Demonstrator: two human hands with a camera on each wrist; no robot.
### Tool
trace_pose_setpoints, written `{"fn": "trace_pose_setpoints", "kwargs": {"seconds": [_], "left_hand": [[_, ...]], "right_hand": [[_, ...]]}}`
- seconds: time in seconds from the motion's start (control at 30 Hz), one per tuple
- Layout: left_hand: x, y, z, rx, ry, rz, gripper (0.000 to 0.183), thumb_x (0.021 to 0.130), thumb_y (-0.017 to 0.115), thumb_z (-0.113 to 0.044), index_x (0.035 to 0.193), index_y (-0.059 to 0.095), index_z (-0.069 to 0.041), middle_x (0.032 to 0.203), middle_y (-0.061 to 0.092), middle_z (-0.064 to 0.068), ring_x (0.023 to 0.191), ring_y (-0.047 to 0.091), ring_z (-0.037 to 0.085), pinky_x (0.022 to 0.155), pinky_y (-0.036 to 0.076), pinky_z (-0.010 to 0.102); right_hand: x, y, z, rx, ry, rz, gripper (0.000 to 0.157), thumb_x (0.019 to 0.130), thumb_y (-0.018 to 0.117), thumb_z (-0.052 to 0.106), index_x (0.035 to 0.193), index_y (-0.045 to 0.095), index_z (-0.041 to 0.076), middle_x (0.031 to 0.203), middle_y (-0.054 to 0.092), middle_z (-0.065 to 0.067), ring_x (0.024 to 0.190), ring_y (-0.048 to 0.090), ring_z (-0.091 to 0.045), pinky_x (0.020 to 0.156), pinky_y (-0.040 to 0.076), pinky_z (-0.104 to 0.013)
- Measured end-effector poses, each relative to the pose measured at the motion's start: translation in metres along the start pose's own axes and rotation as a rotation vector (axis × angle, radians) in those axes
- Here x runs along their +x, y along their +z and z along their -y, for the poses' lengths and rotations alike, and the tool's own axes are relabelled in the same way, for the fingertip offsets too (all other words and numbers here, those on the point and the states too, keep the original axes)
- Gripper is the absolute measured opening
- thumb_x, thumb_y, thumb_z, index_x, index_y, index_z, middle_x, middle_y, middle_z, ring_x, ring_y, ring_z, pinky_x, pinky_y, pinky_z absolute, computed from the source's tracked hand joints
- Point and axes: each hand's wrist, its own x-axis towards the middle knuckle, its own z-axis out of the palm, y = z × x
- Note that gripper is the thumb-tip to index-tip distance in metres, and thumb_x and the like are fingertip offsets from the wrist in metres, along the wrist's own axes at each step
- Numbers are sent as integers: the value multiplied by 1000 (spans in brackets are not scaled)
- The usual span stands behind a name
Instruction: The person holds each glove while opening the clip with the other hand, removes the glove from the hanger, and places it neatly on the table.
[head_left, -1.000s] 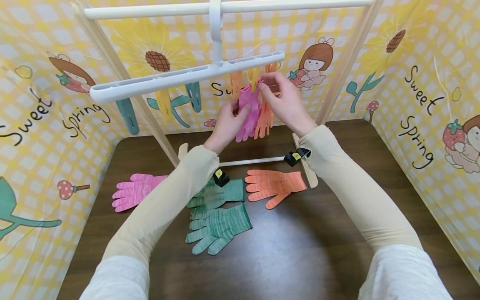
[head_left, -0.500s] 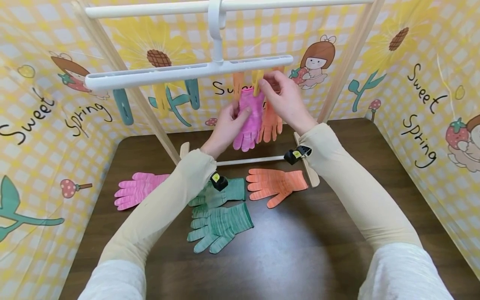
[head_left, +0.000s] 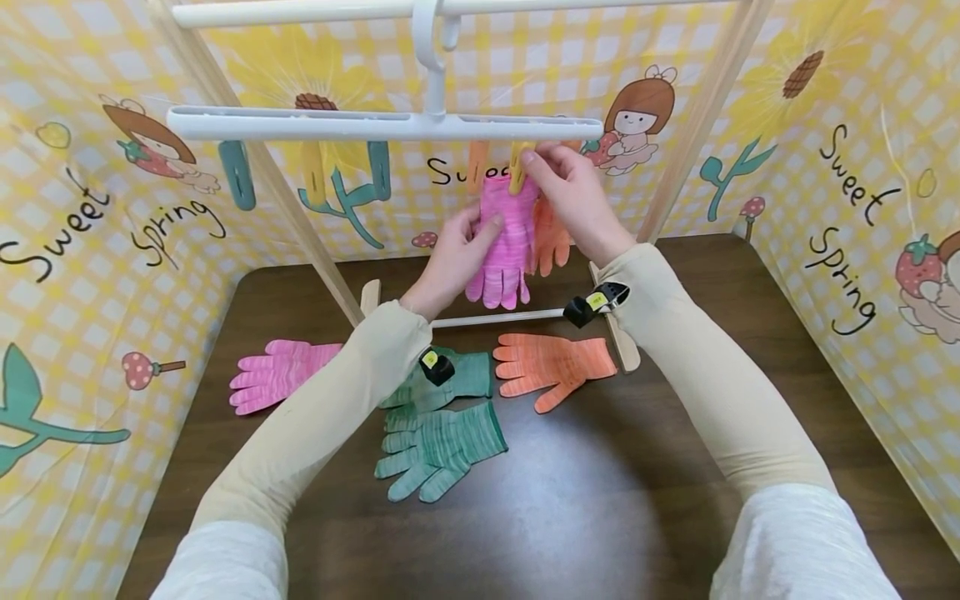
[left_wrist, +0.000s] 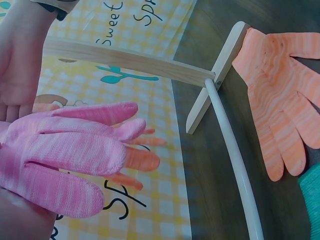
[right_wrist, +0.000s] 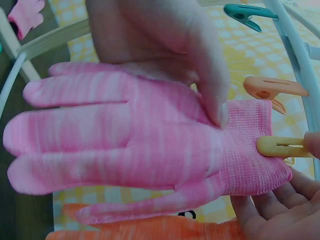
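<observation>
In the head view a pink glove (head_left: 507, 225) hangs fingers down beneath the white hanger (head_left: 300, 125). My left hand (head_left: 457, 254) pinches its side, thumb in front and fingers behind. A yellow clip (right_wrist: 280, 147) bites the glove's cuff in the right wrist view. My right hand (head_left: 573, 196) grips that clip with the thumb on its end, and several right fingers lie behind the cuff. An orange glove (head_left: 552, 233) hangs just behind to the right, partly hidden by the pink one and my right hand.
Teal clips (head_left: 237, 175), another yellow clip (head_left: 314, 173) and an orange clip (head_left: 477, 165) hang from the hanger. On the table lie a pink glove (head_left: 281, 375), overlapping green gloves (head_left: 442, 446) and an orange glove (head_left: 555, 367). The rack's wooden posts (head_left: 701, 125) flank my hands.
The hanger has swung from slanted to nearly level, its right end shifting right and slightly down. The clipped pink glove has moved a little right and down, turning more toward the camera.
</observation>
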Motion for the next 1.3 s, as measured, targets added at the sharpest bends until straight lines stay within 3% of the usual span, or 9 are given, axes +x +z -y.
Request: {"fn": "trace_pose_setpoints", "kwargs": {"seconds": [0.17, 0.37, 0.57, 0.83, 1.03, 1.3], "left_hand": [[-2, 0, 0, 31, -7, -2, 33, 110, 51, -20, 132, 63, 2, 102, 74, 17, 87, 72, 15, 79, 57, 29], [-4, 2, 0, 42, -6, -14, 34, 109, 53, -21, 131, 64, 4, 95, 71, 15, 81, 68, 14, 74, 54, 27], [-7, 2, 1, 37, -20, 0, 38, 110, 52, -23, 140, 59, 0, 103, 72, 16, 87, 70, 17, 77, 56, 28], [-10, 0, 5, 71, 8, -10, 30, 109, 53, -21, 125, 64, 2, 91, 67, 9, 78, 64, 15, 70, 51, 26], [-15, -1, 12, 102, 43, -15, 22, 109, 55, -18, 106, 62, 3, 72, 50, 2, 63, 48, 11, 60, 42, 25], [-29, -9, 28, 70, -26, -9, 29, 110, 54, -21, 123, 64, 2, 81, 62, 7, 69, 60, 10, 65, 50, 24]], "right_hand": [[0, 2, 1, 118, 52, 12, 33, 107, 59, 26, 128, 63, 1, 112, 68, -5, 104, 60, -15, 99, 49, -31], [-2, 4, 1, 133, 22, -57, 29, 106, 62, 22, 124, 64, 0, 106, 69, -5, 98, 62, -14, 93, 50, -28], [-2, 6, 2, 153, 5, -102, 29, 105, 63, 17, 127, 65, -2, 111, 72, -9, 102, 65, -15, 94, 51, -27], [-2, 6, 5, 174, 39, -119, 28, 103, 65, 17, 124, 66, -2, 113, 72, -9, 99, 65, -14, 89, 52, -27], [-1, 4, 5, 185, 40, -127, 33, 104, 64, 17, 130, 64, -3, 116, 72, -10, 92, 68, -14, 88, 54, -28], [-2, 2, 6, 218, 65, -120, 31, 105, 64, 19, 129, 63, 0, 119, 70, -8, 92, 66, -15, 91, 54, -31]]}}
